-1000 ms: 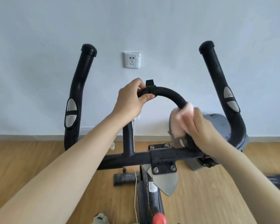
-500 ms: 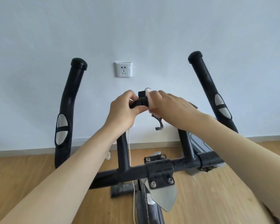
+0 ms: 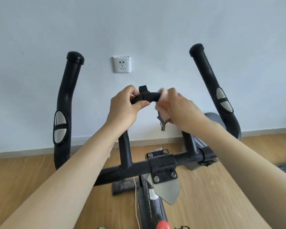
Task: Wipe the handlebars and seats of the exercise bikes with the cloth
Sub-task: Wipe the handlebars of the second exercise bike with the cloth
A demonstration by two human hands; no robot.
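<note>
On the far left, the left handlebar horn (image 3: 68, 103) rises bare against the wall, with no cloth near it. The left hand (image 3: 124, 108) steadies the central handlebar loop (image 3: 149, 96), its fingers (image 3: 141, 104) wrapped shut around the foam just beside a small black clip (image 3: 143, 88). Right of that, the right hand (image 3: 180, 109) presses the pink cloth (image 3: 162, 111) against the loop's top, fingers curled tight on the cloth, a frayed corner hanging below. The right horn (image 3: 211, 85) stands clear. I judge the work to be at an early stage: only the loop is being wiped, while both horns, the crossbar (image 3: 134, 167) and the unseen seat remain. A wall socket (image 3: 121, 64) and a thin white cord (image 3: 136, 195) sit nearby; the clip may snag the cloth.
</note>
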